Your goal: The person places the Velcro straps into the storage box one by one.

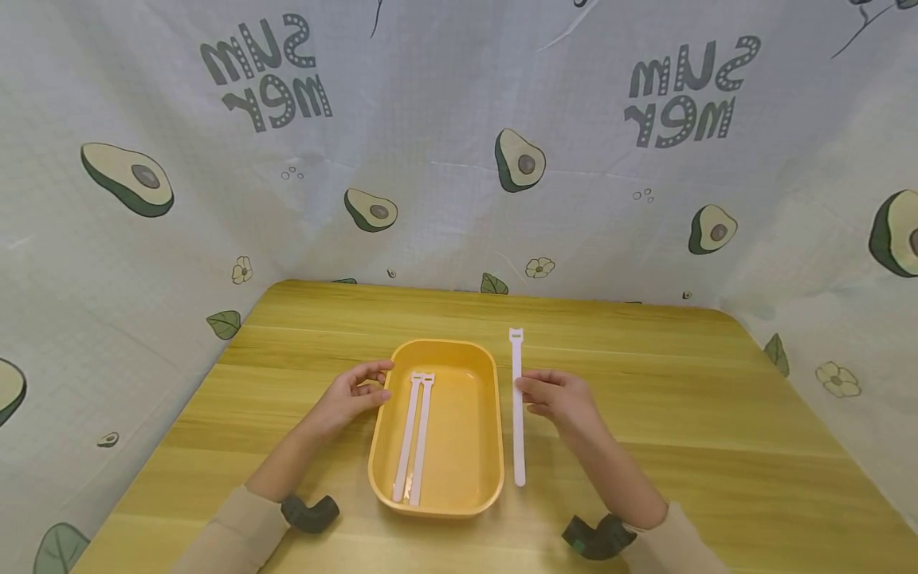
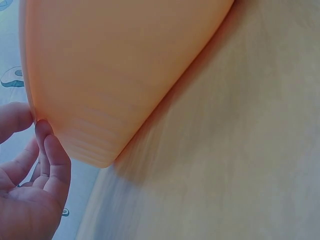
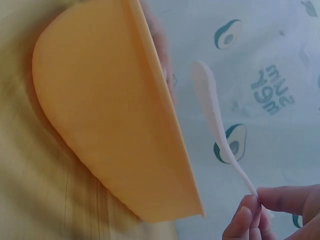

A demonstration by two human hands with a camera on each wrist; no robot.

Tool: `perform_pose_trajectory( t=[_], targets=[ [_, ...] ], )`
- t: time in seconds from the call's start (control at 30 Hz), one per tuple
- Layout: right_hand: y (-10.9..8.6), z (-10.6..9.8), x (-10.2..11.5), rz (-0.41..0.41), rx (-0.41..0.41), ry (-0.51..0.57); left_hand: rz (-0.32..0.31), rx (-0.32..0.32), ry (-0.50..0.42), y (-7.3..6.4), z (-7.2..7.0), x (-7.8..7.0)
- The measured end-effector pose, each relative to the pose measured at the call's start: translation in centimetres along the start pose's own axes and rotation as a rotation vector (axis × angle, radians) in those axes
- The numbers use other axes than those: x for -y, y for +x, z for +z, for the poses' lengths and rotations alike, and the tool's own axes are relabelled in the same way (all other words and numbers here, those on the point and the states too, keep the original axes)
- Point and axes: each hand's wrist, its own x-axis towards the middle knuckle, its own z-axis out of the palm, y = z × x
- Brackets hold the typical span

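A yellow plastic tray [image 1: 460, 438] with rounded corners stands on the table. Two pale pink cable straps [image 1: 406, 446], each with a slotted head, lie side by side lengthwise along its left part. My left hand [image 1: 353, 395] pinches the tray's left rim; in the left wrist view the thumb and fingertips [image 2: 44, 127] meet at the rim. Just outside the right rim, my right hand [image 1: 566, 400] pinches a third cable strap [image 1: 518, 446] near its middle, slotted head pointing away from me. In the right wrist view this strap [image 3: 207, 95] bends slightly and stands apart from the tray wall.
The wood-grain table [image 1: 681, 399] spreads out on both sides of the tray. A white cloth printed with avocados [image 1: 519, 162] hangs behind and beside it. Black curved pieces [image 1: 310, 514] sit at both wrists, by the beige sleeves.
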Motion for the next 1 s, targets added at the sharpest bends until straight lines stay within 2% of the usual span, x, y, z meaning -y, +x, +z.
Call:
perform_pose_trajectory(
  t=[0.7,1.0],
  targets=[
    [0.6,4.1,0.3,-0.004,0.077,0.108,0.011,-0.006,0.001,0.1,0.0,0.1],
    [0.5,5.8,0.4,-0.020,0.102,0.108,0.007,-0.006,0.001,0.1,-0.1,0.2]
  ],
)
